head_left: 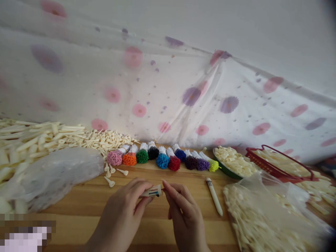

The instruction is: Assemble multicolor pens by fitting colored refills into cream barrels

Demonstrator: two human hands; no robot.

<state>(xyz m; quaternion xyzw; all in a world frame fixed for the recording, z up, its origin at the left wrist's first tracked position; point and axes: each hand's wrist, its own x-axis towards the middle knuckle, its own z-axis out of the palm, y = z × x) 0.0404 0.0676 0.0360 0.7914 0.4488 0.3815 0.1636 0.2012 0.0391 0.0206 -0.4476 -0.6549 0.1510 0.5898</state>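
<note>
My left hand pinches a short cream pen barrel above the wooden table, holding it level. My right hand meets the barrel's right end with thumb and forefinger pressed together; whether they hold a small part is too small to tell. Behind the hands lies a row of coloured refill bundles, from pink and orange to purple and yellow. A finished white pen lies on the table to the right of my right hand.
Cream plastic parts are heaped at the left, with a clear plastic bag in front. A green bowl and a red basket hold more parts. Another clear bag of parts lies front right. Flowered sheeting hangs behind.
</note>
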